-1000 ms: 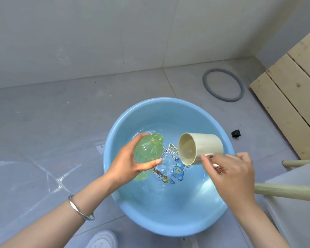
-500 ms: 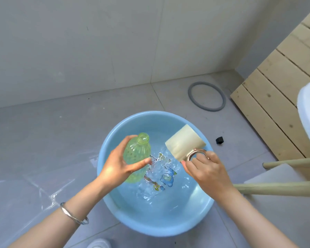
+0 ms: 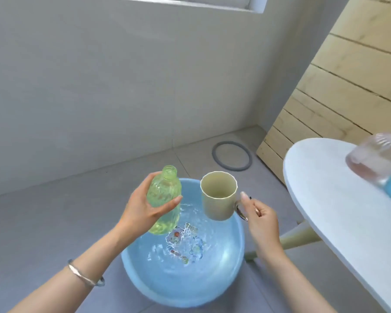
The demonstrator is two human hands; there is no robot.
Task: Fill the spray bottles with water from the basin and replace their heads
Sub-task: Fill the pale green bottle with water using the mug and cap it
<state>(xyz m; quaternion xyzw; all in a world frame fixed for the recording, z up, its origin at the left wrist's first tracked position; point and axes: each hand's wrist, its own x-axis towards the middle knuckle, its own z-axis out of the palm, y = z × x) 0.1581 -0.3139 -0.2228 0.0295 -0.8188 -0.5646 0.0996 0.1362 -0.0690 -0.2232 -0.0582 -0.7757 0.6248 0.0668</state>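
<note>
My left hand (image 3: 142, 208) grips a green translucent spray bottle (image 3: 165, 197) around its body; the bottle stands nearly upright, has no head on its open neck, and hangs above the blue basin (image 3: 145, 279). The basin sits on the floor and holds rippling water over a cartoon print. My right hand (image 3: 261, 220) holds a beige mug (image 3: 219, 197) by its handle, upright and level with the bottle, just to its right. At the far right a clear bottle with a blue part (image 3: 379, 163) lies on a white table.
A white round table (image 3: 339, 213) with pale legs fills the right side, close to my right arm. Wooden slats (image 3: 339, 91) lean against the wall behind it. A grey rubber ring (image 3: 231, 159) lies on the tiled floor near the corner.
Both hands have risen out of the basin. The mug went from tipped down in the water to upright beside the bottle, and the bottle was stood up. The view has tilted upward.
</note>
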